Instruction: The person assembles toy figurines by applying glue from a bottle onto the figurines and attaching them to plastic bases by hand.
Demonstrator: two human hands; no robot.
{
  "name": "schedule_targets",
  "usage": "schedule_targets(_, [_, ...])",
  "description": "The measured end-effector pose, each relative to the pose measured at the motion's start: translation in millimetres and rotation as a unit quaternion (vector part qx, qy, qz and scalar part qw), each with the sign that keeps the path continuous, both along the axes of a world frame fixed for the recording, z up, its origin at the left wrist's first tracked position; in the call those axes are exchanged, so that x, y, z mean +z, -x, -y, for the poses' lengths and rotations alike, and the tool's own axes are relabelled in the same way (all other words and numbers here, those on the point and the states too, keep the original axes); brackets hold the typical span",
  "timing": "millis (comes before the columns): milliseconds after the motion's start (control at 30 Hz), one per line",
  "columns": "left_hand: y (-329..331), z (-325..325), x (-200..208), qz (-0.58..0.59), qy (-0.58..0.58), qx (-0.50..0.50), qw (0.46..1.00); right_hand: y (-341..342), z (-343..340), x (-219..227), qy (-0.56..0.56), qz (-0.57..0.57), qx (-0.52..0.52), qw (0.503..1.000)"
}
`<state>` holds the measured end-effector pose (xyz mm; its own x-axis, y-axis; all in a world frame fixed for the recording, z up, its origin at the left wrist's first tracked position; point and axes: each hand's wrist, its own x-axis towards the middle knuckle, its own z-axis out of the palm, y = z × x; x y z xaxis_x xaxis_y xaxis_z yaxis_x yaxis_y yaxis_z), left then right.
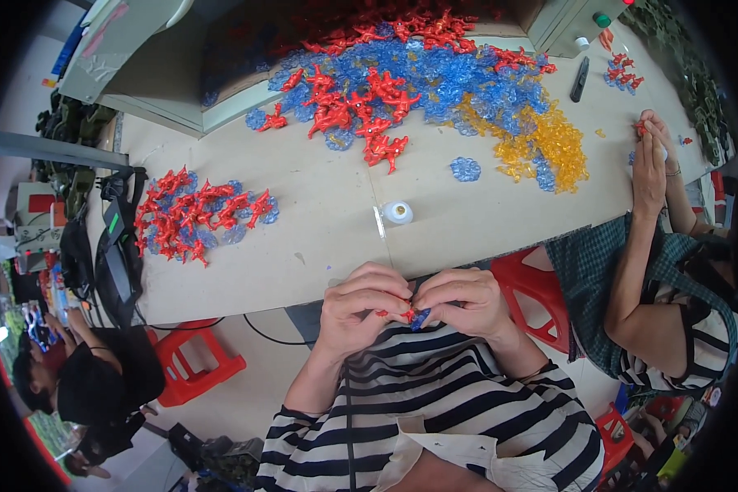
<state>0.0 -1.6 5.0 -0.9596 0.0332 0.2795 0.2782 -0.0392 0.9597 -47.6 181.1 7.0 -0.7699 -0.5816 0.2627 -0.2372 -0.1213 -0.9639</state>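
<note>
Close to my body, at the table's near edge, both hands are pinched together. My left hand (361, 307) grips a small red plastic figure (407, 312), mostly covered by the fingers. My right hand (466, 303) pinches a blue translucent plastic piece (420, 319) that meets the red figure. How the two parts join is hidden. Ahead of my hands stands a small white bottle (398, 212). At the left lies a group of red figures (190, 215) on blue bases. A single blue flower-shaped base (466, 170) lies farther off to the right.
A big heap of blue translucent bases (451, 82) spreads at the back, with loose red figures (332, 107) on it. Yellow translucent pieces (549, 148) pile at its right. A black cutter (580, 79) lies beyond. A co-worker's hands (651, 156) work at the right; red stools (193, 361) flank me.
</note>
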Motion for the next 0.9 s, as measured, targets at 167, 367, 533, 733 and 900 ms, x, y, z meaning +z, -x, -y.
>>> schedule_targets(167, [-0.4,8.1,2.3,-0.005,0.007,-0.001,1.000,1.9,8.0,-4.0,0.032,-0.003,0.015,0.999])
schedule_targets(367, [3.9,35.9,14.1,0.010,0.157,0.066,0.985,9.3,16.3,-1.5,-0.012,0.000,-0.028,1.000])
schedule_targets(533, [16.5,75.0,19.8,0.003,0.450,0.286,0.846,24.8,19.4,-3.2,-0.098,-0.080,-0.191,0.974])
schedule_targets(733, [50.4,51.8,34.4,-0.086,0.563,0.335,0.751,42.2,41.8,-10.6,-0.167,-0.144,-0.221,0.950])
schedule_targets(900, [108.6,17.6,13.9,-0.055,0.456,0.228,0.858,42.1,33.4,-9.2,-0.142,-0.112,-0.192,0.964])
